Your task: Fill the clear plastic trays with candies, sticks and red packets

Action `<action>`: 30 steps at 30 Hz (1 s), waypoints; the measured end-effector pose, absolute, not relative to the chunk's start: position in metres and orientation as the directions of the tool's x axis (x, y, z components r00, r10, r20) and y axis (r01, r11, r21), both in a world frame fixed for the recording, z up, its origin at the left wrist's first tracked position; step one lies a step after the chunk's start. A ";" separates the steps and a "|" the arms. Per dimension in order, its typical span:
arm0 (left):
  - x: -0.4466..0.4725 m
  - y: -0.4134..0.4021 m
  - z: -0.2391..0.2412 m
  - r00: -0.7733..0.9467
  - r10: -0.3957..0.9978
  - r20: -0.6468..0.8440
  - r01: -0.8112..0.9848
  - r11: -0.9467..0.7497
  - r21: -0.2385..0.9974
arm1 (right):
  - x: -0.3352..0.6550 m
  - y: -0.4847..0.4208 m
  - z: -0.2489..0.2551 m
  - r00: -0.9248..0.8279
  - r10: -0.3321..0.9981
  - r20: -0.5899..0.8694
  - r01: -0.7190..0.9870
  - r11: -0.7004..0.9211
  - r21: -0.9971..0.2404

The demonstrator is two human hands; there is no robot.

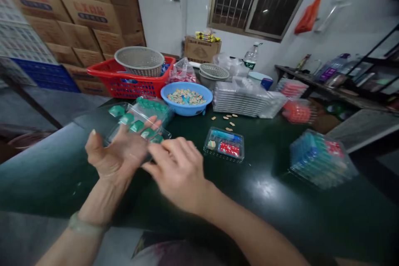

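Observation:
My left hand (120,158) is turned palm up, thumb raised and apart. A clear plastic box with green faceted pieces (137,126) lies across its fingers, which show through the plastic. My right hand (179,166) is closed, its fingertips at the box's near edge by my left palm. Whatever is between those fingertips is hidden, and both hands are slightly blurred. Behind the box sits a stack of clear trays with green pieces (152,106). To the right, a filled clear box (224,144) on the dark green table (262,216) contains a blue item, a red patterned packet and a small pale piece.
A blue basin (187,108) of small coloured pieces stands beyond my hands. Behind it are a red basket (131,87) with a grey colander (139,60) and stacked clear trays (238,99). Peanuts (229,129) lie scattered. Filled boxes (321,160) are stacked at right.

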State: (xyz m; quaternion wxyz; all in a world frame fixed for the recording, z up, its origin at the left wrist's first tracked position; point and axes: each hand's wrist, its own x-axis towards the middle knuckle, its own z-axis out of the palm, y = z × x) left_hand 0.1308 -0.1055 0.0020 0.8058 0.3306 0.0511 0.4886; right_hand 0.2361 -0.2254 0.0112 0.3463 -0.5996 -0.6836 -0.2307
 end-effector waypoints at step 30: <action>0.307 -0.116 0.018 0.987 0.153 0.051 -0.107 0.380 0.919 | 0.392 -0.323 -0.097 0.469 0.533 0.705 0.881 -0.218 -0.421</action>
